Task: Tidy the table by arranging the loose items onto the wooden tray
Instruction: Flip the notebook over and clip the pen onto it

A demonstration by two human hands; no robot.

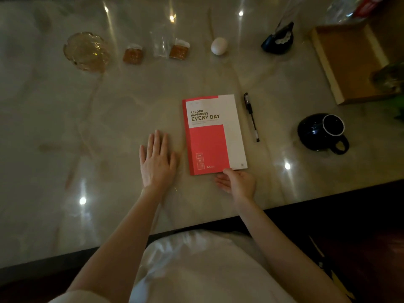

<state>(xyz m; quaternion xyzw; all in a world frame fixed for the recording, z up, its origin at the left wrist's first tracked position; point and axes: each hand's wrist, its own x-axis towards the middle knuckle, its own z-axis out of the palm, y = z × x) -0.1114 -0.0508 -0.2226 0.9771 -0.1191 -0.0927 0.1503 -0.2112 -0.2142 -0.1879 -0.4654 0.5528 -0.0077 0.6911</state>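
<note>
A red and white notebook [213, 136] lies flat on the marble table [87, 127]. My right hand [237, 182] pinches its near right corner, thumb on top and fingers below the edge. My left hand [156, 159] rests flat on the table, fingers apart, just left of the notebook. A black pen [251, 117] lies to the right of the notebook. A dark mug [321, 131] stands further right. The wooden tray [347, 64] sits at the far right. An egg [219, 46], two wrapped snacks [133, 54] [179, 50] and an amber glass dish [86, 50] line the far side.
A small dark ornament [278, 39] stands left of the tray. A clear plastic wrapper [160, 43] lies between the snacks. Something greenish-brown [389, 77] overlaps the tray's near right corner. Plastic bags lie at the far right. The table's dark front edge [328, 193] runs close to my body.
</note>
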